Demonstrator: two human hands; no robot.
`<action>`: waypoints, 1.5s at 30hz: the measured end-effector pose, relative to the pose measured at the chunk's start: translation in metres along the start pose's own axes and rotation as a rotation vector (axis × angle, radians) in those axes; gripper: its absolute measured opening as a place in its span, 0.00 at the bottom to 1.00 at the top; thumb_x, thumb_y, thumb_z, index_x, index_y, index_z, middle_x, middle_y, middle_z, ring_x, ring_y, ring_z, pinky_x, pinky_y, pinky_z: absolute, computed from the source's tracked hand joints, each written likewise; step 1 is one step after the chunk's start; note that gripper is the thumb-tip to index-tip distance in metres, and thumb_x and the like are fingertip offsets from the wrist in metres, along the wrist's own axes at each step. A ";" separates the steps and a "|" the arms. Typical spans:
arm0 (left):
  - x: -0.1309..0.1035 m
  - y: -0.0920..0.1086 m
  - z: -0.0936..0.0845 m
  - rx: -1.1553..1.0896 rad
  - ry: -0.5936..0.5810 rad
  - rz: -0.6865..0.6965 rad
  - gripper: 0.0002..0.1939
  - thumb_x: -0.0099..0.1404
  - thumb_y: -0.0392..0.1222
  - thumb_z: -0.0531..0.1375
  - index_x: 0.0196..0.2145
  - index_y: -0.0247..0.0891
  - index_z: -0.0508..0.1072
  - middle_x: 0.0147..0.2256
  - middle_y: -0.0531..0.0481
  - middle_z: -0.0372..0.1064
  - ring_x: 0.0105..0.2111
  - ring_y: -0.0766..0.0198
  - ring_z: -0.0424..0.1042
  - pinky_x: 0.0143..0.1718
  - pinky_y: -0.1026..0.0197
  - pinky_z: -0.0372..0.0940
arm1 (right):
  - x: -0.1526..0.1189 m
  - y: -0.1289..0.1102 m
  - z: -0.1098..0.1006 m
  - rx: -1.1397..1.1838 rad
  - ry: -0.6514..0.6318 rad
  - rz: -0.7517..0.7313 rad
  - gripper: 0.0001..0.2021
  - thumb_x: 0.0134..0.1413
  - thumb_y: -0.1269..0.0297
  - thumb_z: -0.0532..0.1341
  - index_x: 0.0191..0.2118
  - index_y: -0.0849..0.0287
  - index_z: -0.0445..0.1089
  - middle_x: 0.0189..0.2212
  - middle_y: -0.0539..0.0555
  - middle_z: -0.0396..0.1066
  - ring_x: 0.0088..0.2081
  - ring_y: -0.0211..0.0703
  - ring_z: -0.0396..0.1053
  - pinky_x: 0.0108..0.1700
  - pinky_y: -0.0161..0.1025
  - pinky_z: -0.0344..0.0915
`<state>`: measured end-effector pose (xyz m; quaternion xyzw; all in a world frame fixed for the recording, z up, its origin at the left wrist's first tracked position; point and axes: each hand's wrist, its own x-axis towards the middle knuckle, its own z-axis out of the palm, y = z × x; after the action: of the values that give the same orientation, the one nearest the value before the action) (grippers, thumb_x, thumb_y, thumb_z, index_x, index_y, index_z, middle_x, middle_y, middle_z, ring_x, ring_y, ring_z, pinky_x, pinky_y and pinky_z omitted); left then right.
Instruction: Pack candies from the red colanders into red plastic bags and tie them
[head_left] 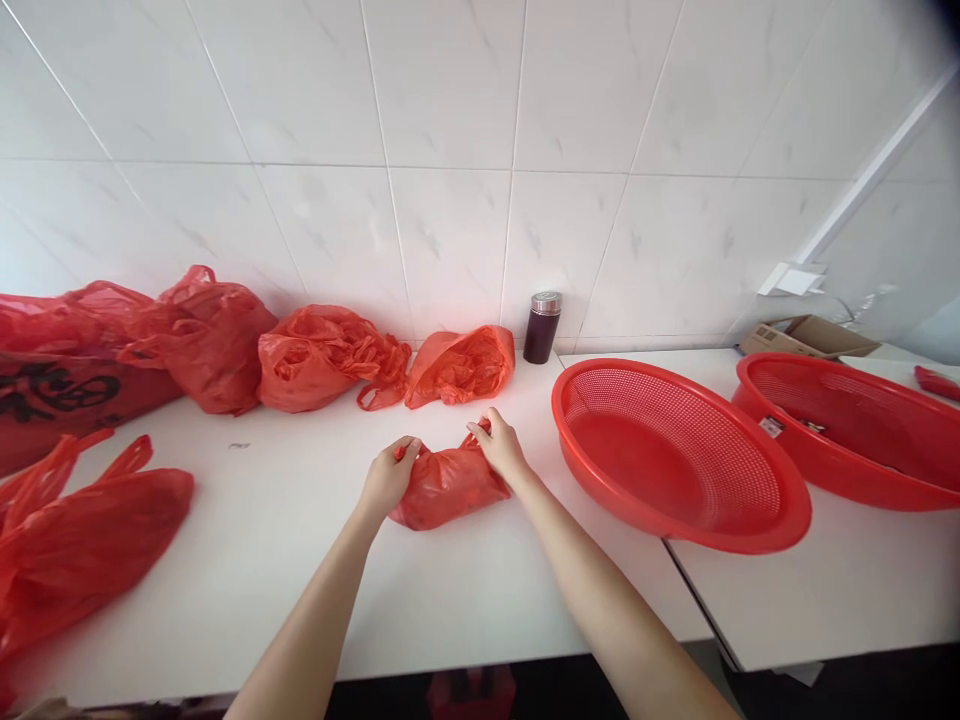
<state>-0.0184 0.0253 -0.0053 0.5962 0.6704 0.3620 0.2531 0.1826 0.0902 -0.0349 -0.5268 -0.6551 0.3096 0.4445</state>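
Room leftward over tabletop (285,540), bags (315,365) behind, basket (645,470) right

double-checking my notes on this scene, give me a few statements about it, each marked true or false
1. The left hand and right hand both hold the small red bag. True.
2. The dark bottle lies on its side. False: it stands upright near the tiled wall.
3. The perforated red basket is to the right of the small red bag. True.
4. The cardboard box is left of the dark bottle. False: it is to its right.
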 end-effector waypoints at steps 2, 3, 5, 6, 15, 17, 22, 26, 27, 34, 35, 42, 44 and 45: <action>0.009 -0.003 0.008 0.037 0.033 -0.015 0.18 0.66 0.53 0.48 0.32 0.46 0.75 0.34 0.52 0.76 0.35 0.57 0.72 0.37 0.60 0.62 | 0.002 0.009 0.004 -0.003 0.022 0.059 0.12 0.53 0.53 0.57 0.29 0.52 0.54 0.23 0.45 0.61 0.26 0.42 0.62 0.32 0.36 0.57; 0.012 -0.004 0.012 0.055 0.050 -0.020 0.18 0.66 0.54 0.48 0.35 0.47 0.75 0.36 0.51 0.76 0.37 0.56 0.72 0.38 0.59 0.62 | 0.003 0.012 0.005 0.002 0.031 0.084 0.12 0.53 0.52 0.56 0.29 0.52 0.55 0.23 0.45 0.62 0.27 0.42 0.63 0.32 0.36 0.58; 0.017 -0.003 0.020 0.080 0.074 -0.017 0.19 0.67 0.55 0.47 0.40 0.50 0.75 0.38 0.50 0.77 0.38 0.55 0.72 0.39 0.57 0.62 | 0.004 0.014 0.007 0.028 0.024 0.115 0.12 0.55 0.51 0.53 0.31 0.53 0.56 0.25 0.47 0.64 0.29 0.42 0.65 0.34 0.37 0.60; 0.019 -0.002 0.024 0.087 0.081 -0.008 0.19 0.67 0.55 0.47 0.42 0.51 0.75 0.39 0.51 0.77 0.39 0.55 0.73 0.39 0.57 0.62 | 0.004 0.014 0.007 0.045 0.001 0.119 0.12 0.56 0.50 0.53 0.32 0.53 0.57 0.27 0.48 0.66 0.30 0.42 0.66 0.34 0.37 0.61; 0.034 -0.016 0.039 0.126 0.030 0.018 0.21 0.68 0.56 0.47 0.44 0.50 0.77 0.43 0.51 0.77 0.41 0.54 0.74 0.40 0.58 0.65 | -0.001 0.024 0.005 0.020 -0.124 0.086 0.15 0.45 0.74 0.57 0.40 0.53 0.63 0.34 0.47 0.71 0.36 0.38 0.71 0.40 0.37 0.66; 0.036 -0.020 0.039 0.169 0.004 0.017 0.21 0.67 0.57 0.47 0.44 0.53 0.77 0.42 0.52 0.78 0.41 0.53 0.74 0.39 0.57 0.65 | 0.001 0.029 0.004 -0.018 -0.072 0.077 0.15 0.47 0.75 0.55 0.42 0.52 0.62 0.36 0.48 0.71 0.38 0.39 0.71 0.42 0.38 0.66; 0.038 -0.021 0.043 0.320 0.009 -0.012 0.21 0.66 0.57 0.48 0.46 0.54 0.77 0.41 0.48 0.78 0.39 0.49 0.74 0.35 0.56 0.63 | 0.004 0.036 0.001 -0.160 -0.026 0.031 0.12 0.51 0.73 0.57 0.42 0.52 0.63 0.37 0.50 0.71 0.39 0.43 0.70 0.43 0.41 0.64; 0.038 -0.020 0.047 0.409 0.015 -0.029 0.21 0.66 0.56 0.48 0.45 0.54 0.78 0.41 0.45 0.78 0.37 0.49 0.74 0.35 0.55 0.61 | 0.004 0.038 -0.001 -0.263 -0.038 -0.004 0.10 0.51 0.69 0.61 0.40 0.52 0.64 0.36 0.51 0.72 0.39 0.46 0.69 0.43 0.42 0.62; 0.038 -0.020 0.047 0.420 0.013 -0.031 0.21 0.66 0.56 0.48 0.46 0.55 0.78 0.41 0.45 0.78 0.37 0.48 0.73 0.34 0.55 0.61 | 0.004 0.038 -0.001 -0.279 -0.039 -0.013 0.10 0.51 0.68 0.61 0.40 0.52 0.64 0.36 0.51 0.72 0.39 0.46 0.69 0.43 0.42 0.61; 0.038 -0.021 0.049 0.387 0.020 -0.047 0.20 0.64 0.57 0.51 0.45 0.55 0.78 0.41 0.44 0.77 0.37 0.48 0.73 0.35 0.55 0.60 | 0.002 0.036 0.000 -0.334 0.012 -0.025 0.07 0.53 0.64 0.60 0.38 0.54 0.63 0.33 0.51 0.70 0.35 0.44 0.66 0.40 0.38 0.59; 0.038 -0.021 0.049 0.365 0.028 -0.051 0.19 0.64 0.57 0.52 0.44 0.55 0.79 0.40 0.45 0.78 0.36 0.48 0.73 0.35 0.55 0.60 | 0.001 0.036 0.000 -0.338 0.023 -0.021 0.06 0.53 0.63 0.60 0.36 0.54 0.62 0.31 0.50 0.69 0.34 0.43 0.65 0.38 0.38 0.59; 0.042 -0.037 0.030 0.022 0.133 -0.064 0.20 0.63 0.59 0.49 0.28 0.43 0.71 0.27 0.49 0.71 0.29 0.58 0.69 0.33 0.59 0.60 | -0.015 0.005 -0.012 -0.194 -0.055 -0.040 0.21 0.49 0.50 0.62 0.23 0.54 0.49 0.17 0.41 0.48 0.21 0.34 0.48 0.24 0.32 0.48; 0.046 -0.047 0.017 -0.123 0.170 -0.075 0.22 0.64 0.61 0.46 0.25 0.41 0.64 0.25 0.50 0.67 0.26 0.62 0.66 0.30 0.62 0.61 | -0.024 -0.013 -0.011 -0.014 -0.120 -0.082 0.23 0.52 0.49 0.60 0.22 0.55 0.47 0.18 0.42 0.45 0.21 0.33 0.46 0.23 0.32 0.47; 0.047 -0.052 0.011 -0.189 0.188 -0.086 0.23 0.64 0.61 0.46 0.24 0.41 0.61 0.23 0.52 0.65 0.24 0.63 0.65 0.28 0.63 0.61 | -0.028 -0.021 -0.010 0.079 -0.145 -0.106 0.23 0.53 0.49 0.59 0.21 0.55 0.46 0.18 0.42 0.44 0.22 0.33 0.45 0.23 0.32 0.46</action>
<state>-0.0499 0.0722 -0.0482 0.5037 0.6791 0.4667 0.2595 0.1843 0.0567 -0.0196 -0.4498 -0.6998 0.3486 0.4319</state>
